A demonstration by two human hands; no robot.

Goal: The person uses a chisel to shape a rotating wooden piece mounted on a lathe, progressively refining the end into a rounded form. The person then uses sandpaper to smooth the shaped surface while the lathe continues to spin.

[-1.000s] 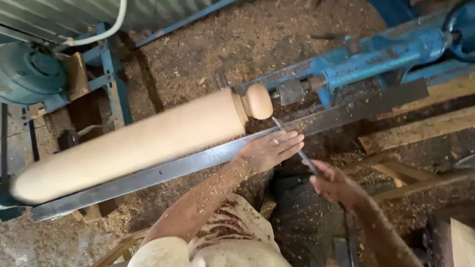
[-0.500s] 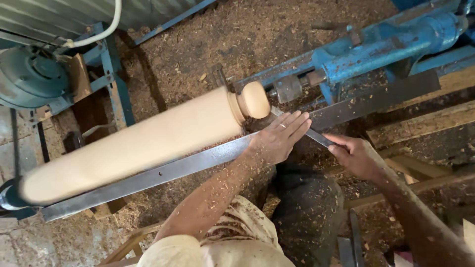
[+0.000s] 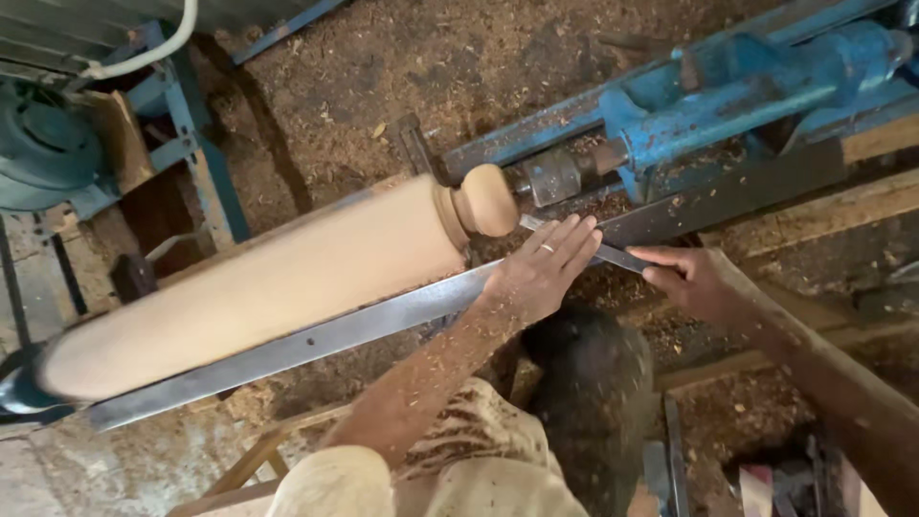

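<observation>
A long pale wooden cylinder [image 3: 268, 287] is mounted on a lathe, blurred as if spinning, with a rounded knob [image 3: 486, 201] turned at its right end. A flat steel chisel [image 3: 613, 256] lies across the long metal tool rest [image 3: 316, 340], its tip by the knob's neck. My left hand [image 3: 541, 268] presses flat on the chisel blade over the rest. My right hand [image 3: 694, 280] grips the chisel's rear end. Wood chips cling to my left forearm.
The blue tailstock [image 3: 728, 105] holds the cylinder's right end. A teal motor [image 3: 43, 144] and blue frame [image 3: 201, 163] stand at the left. Sawdust covers the floor [image 3: 383, 77]. Wooden planks [image 3: 881, 191] lie at the right.
My right hand has come up and in toward the tool rest with the chisel. My left hand has shifted slightly right on the blade. The view has tilted a little.
</observation>
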